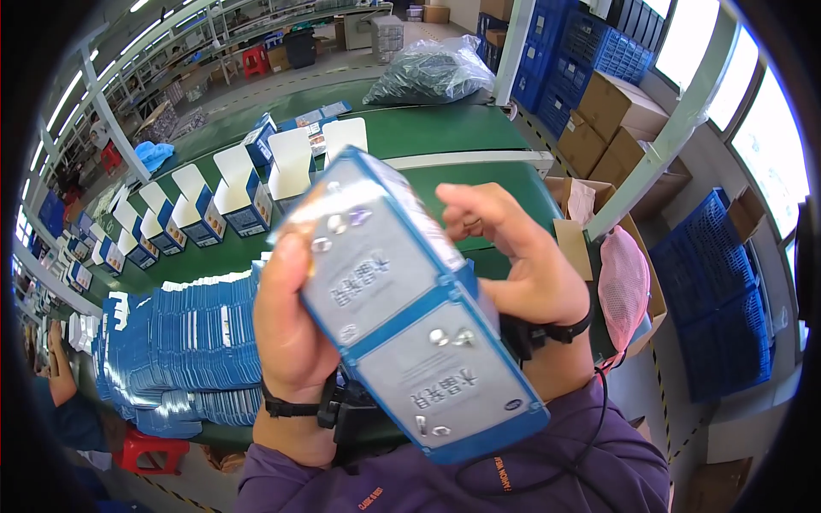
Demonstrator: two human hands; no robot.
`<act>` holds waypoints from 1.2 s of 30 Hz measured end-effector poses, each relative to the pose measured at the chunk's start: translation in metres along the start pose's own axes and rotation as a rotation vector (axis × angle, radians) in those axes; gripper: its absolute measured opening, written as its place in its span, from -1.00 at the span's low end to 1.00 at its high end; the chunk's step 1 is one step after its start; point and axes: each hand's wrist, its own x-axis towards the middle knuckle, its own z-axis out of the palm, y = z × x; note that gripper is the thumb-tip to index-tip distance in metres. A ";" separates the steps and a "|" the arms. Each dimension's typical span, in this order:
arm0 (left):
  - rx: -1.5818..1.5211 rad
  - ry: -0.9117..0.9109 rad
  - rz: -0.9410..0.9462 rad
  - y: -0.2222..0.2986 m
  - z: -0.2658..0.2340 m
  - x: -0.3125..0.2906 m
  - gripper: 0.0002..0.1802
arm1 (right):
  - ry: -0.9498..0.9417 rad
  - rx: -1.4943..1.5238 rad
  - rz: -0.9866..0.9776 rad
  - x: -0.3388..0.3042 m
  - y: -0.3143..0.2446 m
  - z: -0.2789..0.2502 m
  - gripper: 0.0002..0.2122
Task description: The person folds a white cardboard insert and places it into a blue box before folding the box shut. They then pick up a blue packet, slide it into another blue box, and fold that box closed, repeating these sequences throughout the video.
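Observation:
A blue and silver printed carton point(402, 299) is tilted in front of my body, its long face crossed by a blue band and a narrow side showing along its upper right. My left hand point(295, 312) grips it by the left edge, thumb on the front; the other fingers are hidden behind. Beside the carton's right edge is my right hand point(522, 265), fingers curved and apart from the thumb, with nothing visible between them. Whether its thumb touches the carton, I cannot tell. Dark straps with small devices circle both wrists.
Stacked flat blue carton blanks point(184, 342) cover the green table at left. Behind them, a row of cartons point(244, 201) stands with white flaps up. A filled plastic bag point(436, 73) lies at the back. Blue crates point(714, 295) and a pink mesh bag point(624, 278) are at right.

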 end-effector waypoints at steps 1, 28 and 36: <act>-0.035 0.027 -0.055 0.001 -0.001 0.000 -0.36 | -0.013 0.006 -0.003 0.001 0.005 0.008 -0.24; 0.306 0.177 0.465 0.020 -0.014 -0.011 -0.41 | 0.295 -0.494 0.651 -0.032 0.151 0.051 -0.54; 0.551 0.021 0.247 0.003 0.004 -0.019 -0.34 | 0.679 -0.413 0.506 -0.029 0.121 0.028 -0.63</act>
